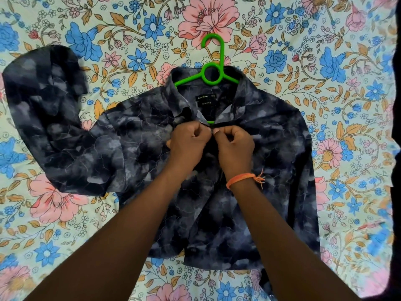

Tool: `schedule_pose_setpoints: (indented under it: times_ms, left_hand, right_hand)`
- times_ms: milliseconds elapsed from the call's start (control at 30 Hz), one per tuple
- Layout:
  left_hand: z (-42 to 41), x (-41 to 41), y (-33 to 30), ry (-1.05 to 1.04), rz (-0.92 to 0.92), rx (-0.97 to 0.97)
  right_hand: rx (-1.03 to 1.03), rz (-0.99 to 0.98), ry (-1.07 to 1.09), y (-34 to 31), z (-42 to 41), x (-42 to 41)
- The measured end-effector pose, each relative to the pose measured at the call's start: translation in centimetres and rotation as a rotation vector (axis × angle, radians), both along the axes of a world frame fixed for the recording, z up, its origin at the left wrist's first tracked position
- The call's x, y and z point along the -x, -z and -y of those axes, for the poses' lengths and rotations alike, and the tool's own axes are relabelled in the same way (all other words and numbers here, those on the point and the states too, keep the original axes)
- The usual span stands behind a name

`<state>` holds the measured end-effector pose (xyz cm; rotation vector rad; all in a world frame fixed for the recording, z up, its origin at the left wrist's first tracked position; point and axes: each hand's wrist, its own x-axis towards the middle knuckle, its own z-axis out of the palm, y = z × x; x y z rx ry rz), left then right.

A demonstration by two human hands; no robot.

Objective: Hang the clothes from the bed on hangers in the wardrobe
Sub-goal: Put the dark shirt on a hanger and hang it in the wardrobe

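Note:
A dark navy shirt (134,153) with a grey cloud pattern lies flat on the bed, collar away from me. A green plastic hanger (211,70) sits inside its collar, hook pointing away onto the sheet; most of the hanger's arms are hidden under the fabric. My left hand (188,142) and my right hand (235,144) meet just below the collar. Each pinches an edge of the shirt's front placket at the top button. The shirt's left sleeve bends up toward the far left. My right wrist wears an orange thread.
The floral bedsheet (325,61) covers the whole bed around the shirt. A dark edge (396,127) runs down the right side of the view. No wardrobe or other clothes are in view.

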<state>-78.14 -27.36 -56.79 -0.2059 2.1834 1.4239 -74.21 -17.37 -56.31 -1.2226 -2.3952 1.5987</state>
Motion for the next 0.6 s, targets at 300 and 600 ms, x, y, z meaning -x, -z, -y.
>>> schedule_pose_setpoints:
  times_ms: [300,600]
  left_hand:
    - [0.4,0.7,-1.7,0.232,-0.051,0.381]
    - [3.1,5.2,-5.9,-0.132,-0.198,0.502]
  right_hand:
    - [-0.196,0.178,-0.156,-0.1,-1.1,0.0]
    - [-0.741,-0.273,0.007,-5.1,-5.6,10.5]
